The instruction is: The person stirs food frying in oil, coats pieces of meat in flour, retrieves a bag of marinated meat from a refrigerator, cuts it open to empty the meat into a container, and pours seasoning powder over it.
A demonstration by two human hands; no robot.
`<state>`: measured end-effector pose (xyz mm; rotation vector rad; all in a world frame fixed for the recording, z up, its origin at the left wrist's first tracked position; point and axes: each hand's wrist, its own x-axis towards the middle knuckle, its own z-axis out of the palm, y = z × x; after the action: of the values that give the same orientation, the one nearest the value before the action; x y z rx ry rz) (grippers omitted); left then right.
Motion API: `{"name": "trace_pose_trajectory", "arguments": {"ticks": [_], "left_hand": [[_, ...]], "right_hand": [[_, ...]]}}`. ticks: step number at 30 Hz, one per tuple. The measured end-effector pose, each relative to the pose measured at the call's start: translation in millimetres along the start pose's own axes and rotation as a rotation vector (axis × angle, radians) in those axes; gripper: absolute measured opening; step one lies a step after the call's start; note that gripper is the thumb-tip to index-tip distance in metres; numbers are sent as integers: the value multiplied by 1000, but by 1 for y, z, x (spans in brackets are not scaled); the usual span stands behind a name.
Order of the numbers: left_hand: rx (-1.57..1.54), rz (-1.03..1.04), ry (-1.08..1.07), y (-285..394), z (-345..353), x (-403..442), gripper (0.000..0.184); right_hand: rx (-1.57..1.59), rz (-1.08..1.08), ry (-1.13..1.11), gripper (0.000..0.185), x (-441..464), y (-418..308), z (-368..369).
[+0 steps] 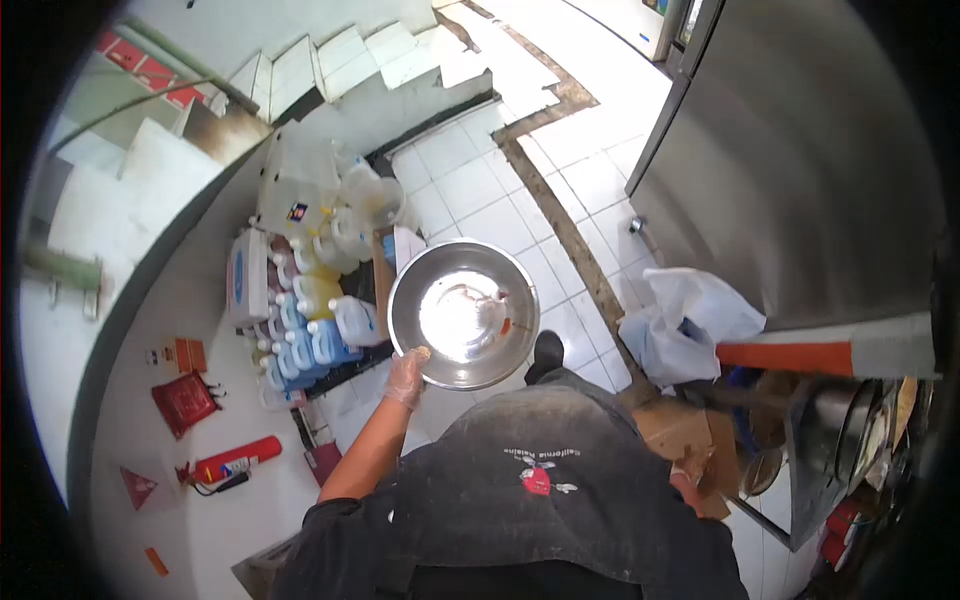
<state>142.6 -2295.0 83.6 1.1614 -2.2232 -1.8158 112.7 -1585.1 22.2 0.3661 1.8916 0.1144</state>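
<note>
A large shiny steel mixing bowl (pixel 462 368) is held out in front of my body. My left hand (pixel 404 376), in a clear plastic glove, is closed on the bowl's near left rim. Inside the bowl are a few small reddish and orange bits; bright light reflects off its bottom. Down at my right side, part of my right arm (pixel 684 494) shows below the dark sleeve, close to a cardboard box (pixel 668 428). The fingers of that hand cannot be made out. I wear a dark, stained apron (pixel 510 470) with a small printed design.
Several jugs of blue and yellow liquid (pixel 322 340) stand along the left wall. A red fire extinguisher (pixel 238 460) is beside that wall. A white plastic bag (pixel 690 320) sits at right, below a large steel cabinet (pixel 800 170). Tiled steps (pixel 345 65) rise at the back.
</note>
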Motion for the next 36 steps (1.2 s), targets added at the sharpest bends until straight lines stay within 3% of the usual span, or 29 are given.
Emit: {"name": "trace_pose_trajectory", "arguments": {"ticks": [3, 6, 7, 8, 10, 13, 16, 18, 20, 21, 23, 25, 27, 29, 33, 36], "left_hand": [[-30, 76, 28, 60, 5, 54, 29], [-133, 80, 73, 95, 1, 114, 28], [-256, 20, 101, 110, 0, 129, 28], [-379, -45, 129, 122, 2, 147, 27], [-547, -80, 181, 127, 1, 195, 25], [-667, -138, 247, 170, 9, 281, 23], [-696, -157, 266, 242, 23, 368, 18], [-360, 63, 176, 206, 26, 482, 17], [-398, -136, -31, 290, 34, 534, 30], [-321, -37, -102, 317, 44, 578, 31], [-114, 176, -212, 346, 71, 660, 33], [168, 457, -208, 369, 102, 748, 36], [163, 471, -282, 443, 147, 827, 38], [-214, 142, -378, 527, 197, 833, 40], [-57, 414, -272, 510, 257, 967, 35], [-113, 273, -228, 546, 289, 1013, 36]], "right_hand": [[77, -171, 87, 58, 48, -58, -99], [166, -412, 328, 60, 88, -163, -243], [178, -360, 298, 60, 21, -218, -328], [160, -365, 424, 58, 42, -256, -376], [309, -581, 615, 53, 10, -326, -469], [537, -715, 591, 55, -2, -411, -568], [629, -774, 589, 54, 29, -457, -615], [438, -526, 523, 52, 38, -467, -626], [124, -279, 421, 52, 38, -469, -625], [117, -240, 211, 53, 33, -462, -625], [118, -162, 127, 55, 132, -430, -572], [184, -158, 96, 57, 136, -419, -560], [309, -91, 35, 56, 115, -433, -573], [400, -21, -12, 55, 116, -449, -592], [480, 32, -84, 53, 136, -484, -668], [493, 12, -100, 51, 167, -504, -752]]}}
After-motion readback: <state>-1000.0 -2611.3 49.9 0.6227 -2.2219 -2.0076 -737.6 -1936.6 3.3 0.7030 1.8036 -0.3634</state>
